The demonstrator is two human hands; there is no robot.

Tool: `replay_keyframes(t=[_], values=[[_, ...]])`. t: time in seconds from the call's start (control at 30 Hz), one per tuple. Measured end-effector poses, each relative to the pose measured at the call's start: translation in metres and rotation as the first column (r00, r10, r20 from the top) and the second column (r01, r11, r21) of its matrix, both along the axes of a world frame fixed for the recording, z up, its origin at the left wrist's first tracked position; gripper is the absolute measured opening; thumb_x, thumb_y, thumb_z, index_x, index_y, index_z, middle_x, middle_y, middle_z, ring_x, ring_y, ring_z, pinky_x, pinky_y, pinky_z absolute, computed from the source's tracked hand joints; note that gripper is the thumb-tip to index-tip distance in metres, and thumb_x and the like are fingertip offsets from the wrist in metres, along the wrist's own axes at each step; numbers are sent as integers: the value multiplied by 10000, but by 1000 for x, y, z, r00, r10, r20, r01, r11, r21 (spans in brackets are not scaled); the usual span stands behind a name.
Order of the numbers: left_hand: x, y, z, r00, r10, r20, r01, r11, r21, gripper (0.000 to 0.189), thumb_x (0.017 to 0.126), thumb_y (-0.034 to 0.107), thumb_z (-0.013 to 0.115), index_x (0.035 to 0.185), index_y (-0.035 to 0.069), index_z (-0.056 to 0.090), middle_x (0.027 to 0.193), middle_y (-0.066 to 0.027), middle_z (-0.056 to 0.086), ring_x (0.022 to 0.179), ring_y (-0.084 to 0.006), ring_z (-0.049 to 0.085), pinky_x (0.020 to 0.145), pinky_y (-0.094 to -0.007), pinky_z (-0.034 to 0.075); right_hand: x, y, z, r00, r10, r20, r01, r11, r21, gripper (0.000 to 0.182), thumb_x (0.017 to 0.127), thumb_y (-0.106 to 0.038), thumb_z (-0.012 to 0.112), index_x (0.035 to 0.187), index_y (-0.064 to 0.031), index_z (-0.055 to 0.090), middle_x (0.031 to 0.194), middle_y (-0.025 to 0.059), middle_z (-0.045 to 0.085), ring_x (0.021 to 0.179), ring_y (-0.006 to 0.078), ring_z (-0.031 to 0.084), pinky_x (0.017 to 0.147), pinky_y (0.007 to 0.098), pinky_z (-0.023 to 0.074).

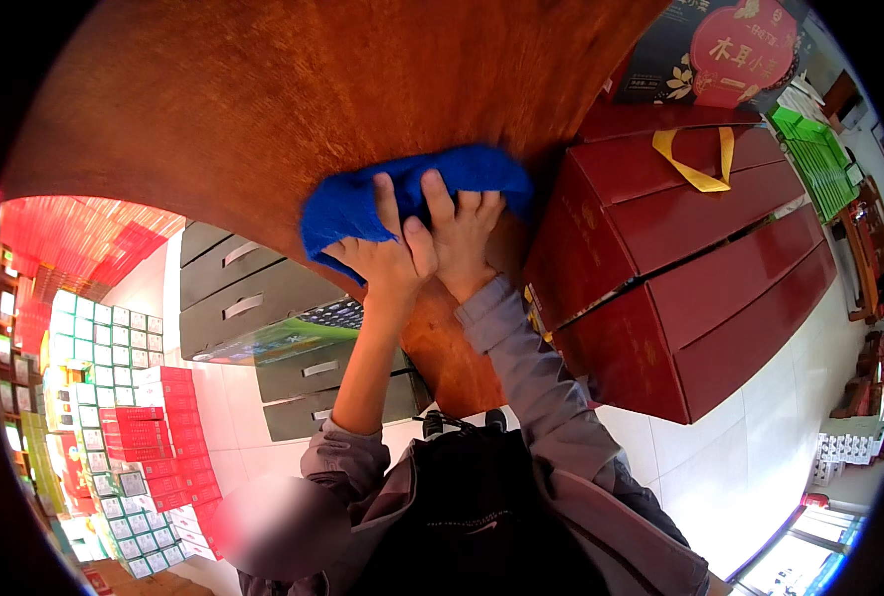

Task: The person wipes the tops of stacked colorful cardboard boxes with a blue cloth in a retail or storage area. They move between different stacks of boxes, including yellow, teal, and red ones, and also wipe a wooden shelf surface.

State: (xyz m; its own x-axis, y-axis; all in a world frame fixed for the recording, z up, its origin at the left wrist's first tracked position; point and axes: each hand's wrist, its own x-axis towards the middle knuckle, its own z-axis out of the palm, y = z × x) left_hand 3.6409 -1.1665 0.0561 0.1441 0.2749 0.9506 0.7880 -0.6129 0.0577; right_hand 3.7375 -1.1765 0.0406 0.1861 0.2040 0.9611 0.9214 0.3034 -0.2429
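A blue cloth (442, 179) lies bunched on a reddish-brown wooden surface (322, 82). My left hand (389, 253) presses on the cloth's left part, some of its fingers tucked under a fold. Beside it, my right hand (460, 231) rests on the cloth, with a forefinger stretched out and the other fingers bent over the fabric. The two thumbs meet or nearly meet between the hands. Part of the fingertips is hidden by the cloth.
Dark red cartons (710, 246) with a yellow ribbon handle stand close on the right, a dark printed box (710, 59) beyond them. Grey-green cartons (255, 298) with handles sit at the left. Stacked red boxes (177, 439) and white-green boxes (114, 335) stand farther left.
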Motion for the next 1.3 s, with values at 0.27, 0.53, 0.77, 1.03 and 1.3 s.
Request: replay_keyframes(t=[0.27, 0.53, 0.77, 1.03, 1.3], values=[[4, 2, -41, 998, -58, 8, 58, 998, -17, 598, 914, 311, 421, 1408, -24, 471, 1356, -312, 476, 1245, -475, 385, 1085, -610, 117, 1, 1, -42, 999, -44, -27, 44, 999, -9, 509, 931, -500, 520, 1403, -318, 464, 1267, 80, 430, 1109, 357, 400, 822, 552, 345], [2, 2, -83, 999, -41, -32, 39, 997, -63, 613, 951, 320, 376, 1429, -63, 422, 1325, -360, 477, 1248, -505, 384, 1113, -652, -20, 0, -6, -79, 1000, -17, -23, 13, 987, -161, 492, 912, -501, 534, 1365, -313, 483, 1190, 88, 441, 1057, 362, 419, 807, 539, 353], [-7, -4, -131, 990, -7, -143, -23, 978, -208, 625, 944, 301, 386, 1429, -94, 387, 1241, -350, 540, 1161, -504, 482, 1104, -662, -85, 2, -13, -123, 996, -26, 85, 49, 959, -281, 363, 899, -466, 545, 1209, -278, 563, 1169, 106, 442, 1009, 376, 425, 814, 539, 346], [-20, -5, -186, 898, 105, -428, -138, 989, -47, 492, 921, 241, 469, 1334, -27, 470, 1234, -328, 557, 980, -533, 564, 1067, -711, 126, 0, -19, -157, 996, -60, 65, 74, 972, -222, 235, 878, -420, 550, 1082, -307, 580, 1173, 96, 466, 1003, 382, 424, 796, 554, 346], [-7, -23, -192, 965, -162, -206, 87, 941, -328, 595, 907, 323, 502, 1390, -13, 415, 1131, -318, 605, 832, -500, 568, 840, -632, 353, -2, -31, -204, 991, -99, 88, 121, 945, -304, 119, 846, -363, 581, 896, -256, 579, 1224, 59, 469, 1007, 403, 429, 711, 580, 364]])
